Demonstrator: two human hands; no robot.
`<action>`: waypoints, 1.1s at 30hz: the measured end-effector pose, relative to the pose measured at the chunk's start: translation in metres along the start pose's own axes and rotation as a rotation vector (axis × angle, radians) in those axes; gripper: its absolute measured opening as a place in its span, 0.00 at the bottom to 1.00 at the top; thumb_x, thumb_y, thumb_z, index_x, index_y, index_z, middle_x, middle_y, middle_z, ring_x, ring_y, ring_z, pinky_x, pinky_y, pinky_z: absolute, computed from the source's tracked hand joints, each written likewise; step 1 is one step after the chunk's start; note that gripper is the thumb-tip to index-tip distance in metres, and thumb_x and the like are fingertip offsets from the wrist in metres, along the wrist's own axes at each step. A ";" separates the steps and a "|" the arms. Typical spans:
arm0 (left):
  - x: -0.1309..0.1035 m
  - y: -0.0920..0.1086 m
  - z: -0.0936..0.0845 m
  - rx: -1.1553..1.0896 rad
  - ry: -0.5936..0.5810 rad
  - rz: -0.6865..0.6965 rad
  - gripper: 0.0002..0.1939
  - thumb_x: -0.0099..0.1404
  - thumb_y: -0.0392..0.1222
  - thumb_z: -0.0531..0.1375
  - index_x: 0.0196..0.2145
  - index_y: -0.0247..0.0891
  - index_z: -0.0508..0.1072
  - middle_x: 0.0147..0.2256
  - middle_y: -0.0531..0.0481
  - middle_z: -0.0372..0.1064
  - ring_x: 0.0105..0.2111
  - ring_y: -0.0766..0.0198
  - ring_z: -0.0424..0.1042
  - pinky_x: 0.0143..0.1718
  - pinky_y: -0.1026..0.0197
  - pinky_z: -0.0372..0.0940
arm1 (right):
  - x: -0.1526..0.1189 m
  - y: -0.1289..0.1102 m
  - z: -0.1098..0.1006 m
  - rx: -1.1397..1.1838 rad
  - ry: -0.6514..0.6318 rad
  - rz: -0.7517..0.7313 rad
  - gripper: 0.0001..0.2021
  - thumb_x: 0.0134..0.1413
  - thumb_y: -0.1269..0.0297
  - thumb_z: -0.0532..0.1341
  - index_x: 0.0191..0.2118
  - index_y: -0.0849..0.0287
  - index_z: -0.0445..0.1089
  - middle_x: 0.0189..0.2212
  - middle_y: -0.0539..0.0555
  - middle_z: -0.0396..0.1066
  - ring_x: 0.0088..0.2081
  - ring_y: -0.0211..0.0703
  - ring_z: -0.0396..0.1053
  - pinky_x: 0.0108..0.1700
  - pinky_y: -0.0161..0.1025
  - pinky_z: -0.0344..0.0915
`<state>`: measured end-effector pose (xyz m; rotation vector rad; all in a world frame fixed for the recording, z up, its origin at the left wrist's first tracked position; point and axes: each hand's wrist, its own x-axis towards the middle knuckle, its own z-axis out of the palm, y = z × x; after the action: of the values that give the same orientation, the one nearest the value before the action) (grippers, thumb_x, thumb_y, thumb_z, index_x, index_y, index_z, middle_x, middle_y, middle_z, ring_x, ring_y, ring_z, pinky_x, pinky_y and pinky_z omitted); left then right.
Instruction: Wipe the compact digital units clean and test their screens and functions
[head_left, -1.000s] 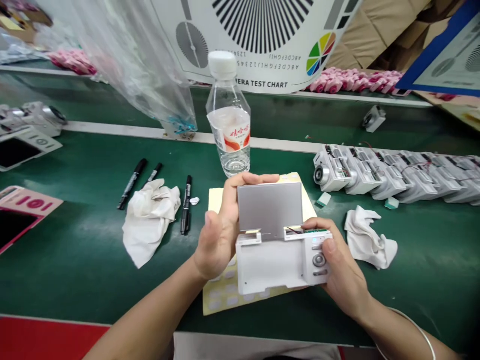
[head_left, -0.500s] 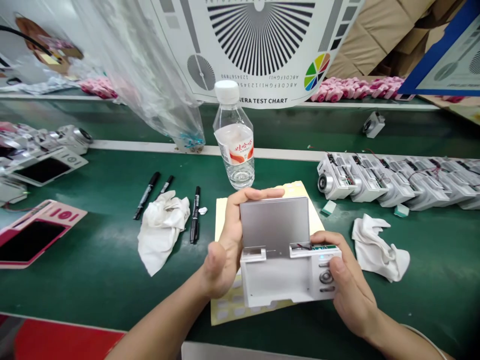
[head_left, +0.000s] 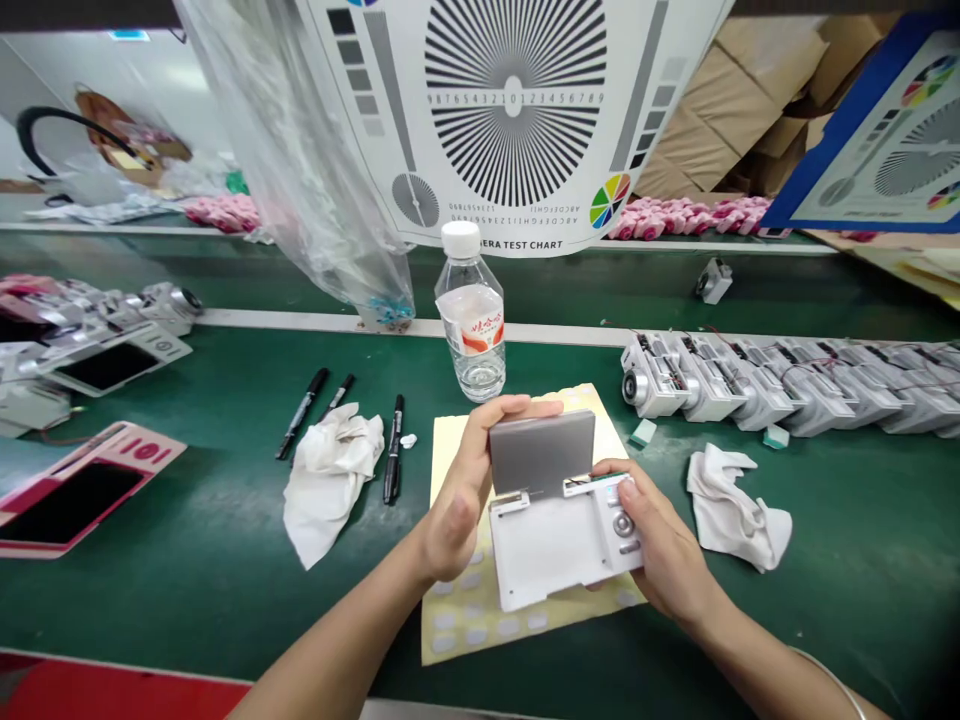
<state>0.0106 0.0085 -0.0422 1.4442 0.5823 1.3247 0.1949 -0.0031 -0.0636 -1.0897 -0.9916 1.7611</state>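
A white digital camera [head_left: 551,560] with its back uncovered is tilted between my hands. Its grey screen panel [head_left: 541,452] stands raised at the top edge. My left hand [head_left: 459,505] supports that panel from behind and along its left side, fingers over the top edge, thumb standing free. With my right hand [head_left: 664,545] I grip the camera's right end, the thumb beside the round button pad [head_left: 622,523]. Some wires show near the hinge side. Beneath lies a yellow sheet [head_left: 457,630] with rows of pale stickers.
A water bottle [head_left: 470,340] stands behind the sheet. Black marker pens [head_left: 394,450] and a white cloth [head_left: 330,480] lie to the left, another cloth [head_left: 735,505] to the right. Several opened cameras [head_left: 720,380] line the back right. A test chart [head_left: 517,130] hangs ahead; pink-framed panels [head_left: 82,490] are at left.
The view has tipped upward, showing more of the chart. Both hands still hold the camera, which now appears smaller and turned, its right end higher.
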 end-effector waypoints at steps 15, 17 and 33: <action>0.014 -0.013 -0.003 0.171 0.288 0.156 0.24 0.61 0.58 0.49 0.46 0.41 0.67 0.40 0.46 0.67 0.44 0.55 0.64 0.51 0.53 0.54 | 0.014 -0.003 -0.009 0.089 -0.028 -0.201 0.14 0.54 0.50 0.53 0.40 0.53 0.58 0.27 0.47 0.66 0.22 0.39 0.69 0.20 0.40 0.71; 0.015 -0.022 -0.008 0.195 0.279 0.091 0.21 0.61 0.56 0.51 0.46 0.41 0.66 0.39 0.47 0.66 0.42 0.57 0.64 0.48 0.55 0.56 | 0.013 -0.005 -0.008 0.109 -0.028 -0.177 0.15 0.53 0.49 0.54 0.40 0.53 0.58 0.27 0.47 0.65 0.22 0.38 0.68 0.20 0.39 0.71; 0.020 -0.023 -0.005 -0.182 0.012 -0.576 0.32 0.54 0.69 0.51 0.38 0.37 0.72 0.36 0.45 0.73 0.38 0.51 0.71 0.38 0.56 0.62 | 0.010 -0.012 -0.004 0.294 0.008 0.058 0.09 0.59 0.58 0.49 0.37 0.56 0.61 0.27 0.49 0.69 0.24 0.38 0.70 0.17 0.33 0.70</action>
<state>0.0174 0.0354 -0.0551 1.0139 0.7921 0.9002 0.1984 0.0115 -0.0568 -0.9439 -0.6747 1.8773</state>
